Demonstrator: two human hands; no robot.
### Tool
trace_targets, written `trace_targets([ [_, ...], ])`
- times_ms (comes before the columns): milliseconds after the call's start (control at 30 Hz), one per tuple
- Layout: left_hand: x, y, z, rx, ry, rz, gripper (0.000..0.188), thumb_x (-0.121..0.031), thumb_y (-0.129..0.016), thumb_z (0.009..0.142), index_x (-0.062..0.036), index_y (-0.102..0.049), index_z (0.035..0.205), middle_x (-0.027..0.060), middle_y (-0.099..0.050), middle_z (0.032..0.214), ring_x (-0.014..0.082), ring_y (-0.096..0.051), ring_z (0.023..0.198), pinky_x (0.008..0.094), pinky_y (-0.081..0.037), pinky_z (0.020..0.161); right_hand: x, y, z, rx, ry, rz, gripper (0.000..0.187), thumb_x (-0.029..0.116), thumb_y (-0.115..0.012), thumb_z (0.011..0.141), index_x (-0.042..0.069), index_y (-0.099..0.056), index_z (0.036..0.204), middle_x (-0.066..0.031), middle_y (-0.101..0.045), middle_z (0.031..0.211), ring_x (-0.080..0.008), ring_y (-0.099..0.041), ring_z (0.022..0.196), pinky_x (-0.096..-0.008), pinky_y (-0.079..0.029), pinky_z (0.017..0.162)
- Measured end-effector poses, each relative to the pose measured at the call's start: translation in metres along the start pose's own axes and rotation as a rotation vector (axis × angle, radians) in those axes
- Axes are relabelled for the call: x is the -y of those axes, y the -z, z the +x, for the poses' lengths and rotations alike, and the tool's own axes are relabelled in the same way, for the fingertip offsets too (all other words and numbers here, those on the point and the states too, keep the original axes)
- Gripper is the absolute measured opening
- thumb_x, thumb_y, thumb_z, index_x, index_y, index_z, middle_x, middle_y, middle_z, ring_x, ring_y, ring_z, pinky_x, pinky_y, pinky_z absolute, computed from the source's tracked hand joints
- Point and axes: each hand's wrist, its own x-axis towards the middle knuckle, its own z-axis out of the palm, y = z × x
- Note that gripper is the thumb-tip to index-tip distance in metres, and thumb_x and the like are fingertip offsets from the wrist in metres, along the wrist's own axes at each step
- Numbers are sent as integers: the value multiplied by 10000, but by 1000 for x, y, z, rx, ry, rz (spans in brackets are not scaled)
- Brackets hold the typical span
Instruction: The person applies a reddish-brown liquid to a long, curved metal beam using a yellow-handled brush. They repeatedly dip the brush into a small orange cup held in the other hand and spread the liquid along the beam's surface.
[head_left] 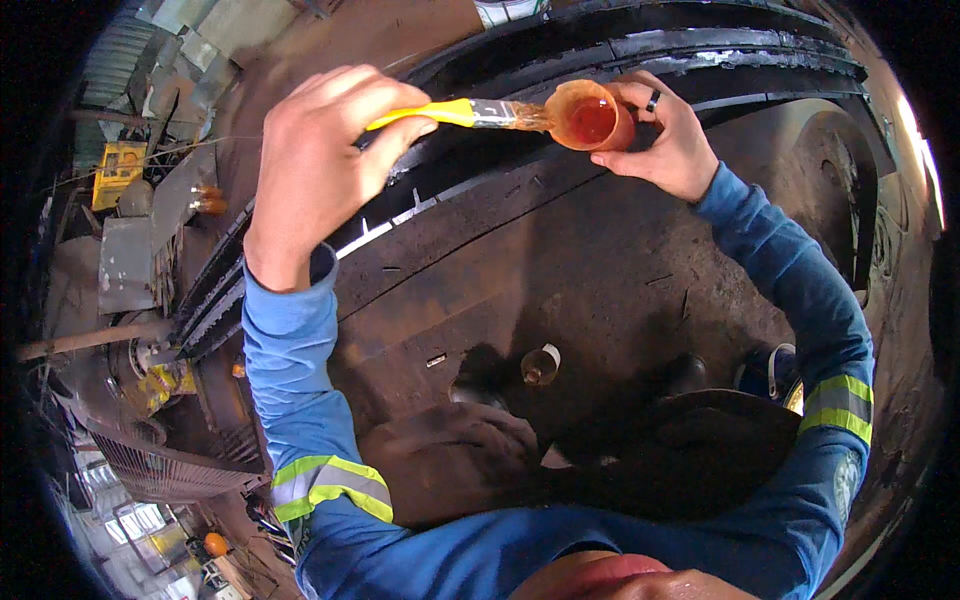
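Observation:
My left hand (335, 150) is closed round the yellow handle of a paintbrush (450, 113), held almost level. The brush's brown, wet-looking bristles point right and touch or overlap the rim of an orange cup (575, 95). Reddish liquid lies inside the cup, whose mouth is tilted toward me. My right hand (672, 138) grips the cup from its right side, with the thumb below and the fingers behind; a dark ring is on one finger. Behind and under both hands run long dark metal beams (640, 50), with pale, shiny patches along their edges.
On the brown floor below stands a small round container (540, 366), near my boots (478, 388). Scrap sheets (128, 262) and a yellow box-like object (118, 175) lie at the left. A ribbed metal grille (165, 462) is at the lower left.

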Motion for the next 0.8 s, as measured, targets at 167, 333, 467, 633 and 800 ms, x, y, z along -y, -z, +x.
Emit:
trace_targets([
  [167,-8,22,-5,-8,46,10,196,-89,-786,742,-16,-700,903,98,-669,825,232,-628,762,323,-477,698,0,-4,-2,13,-48,-72,585,160,-869,622,17,-646,1142,-77,-582,1051,-193,-625,911,-297,-531,767],
  [333,-7,30,-8,-11,126,-54,206,-54,-778,744,3,-698,925,98,-684,859,228,-647,807,321,-492,750,-5,-10,-6,51,-97,-84,606,196,-867,620,17,-646,1155,-104,-594,1043,-232,-640,936,-336,-539,825],
  [467,-12,-2,-2,16,-116,19,211,-123,-793,713,-45,-692,880,80,-653,827,260,-632,777,354,-490,694,3,-16,-4,82,-75,-96,624,205,-862,606,19,-645,1161,-123,-601,1041,-256,-641,940,-341,-532,851],
  [633,-26,-45,3,52,-176,43,204,-150,-784,711,-80,-654,852,46,-590,788,242,-590,748,362,-455,644,16,-22,-3,134,-79,-83,610,191,-840,605,30,-647,1161,-131,-611,1039,-262,-645,949,-347,-527,856],
  [800,-13,-29,0,-36,-25,-26,194,-88,-800,702,-49,-695,860,74,-652,817,249,-631,758,352,-493,674,10,-17,-5,81,-98,-138,610,210,-845,599,28,-655,1149,-143,-620,1075,-274,-653,938,-349,-529,862],
])
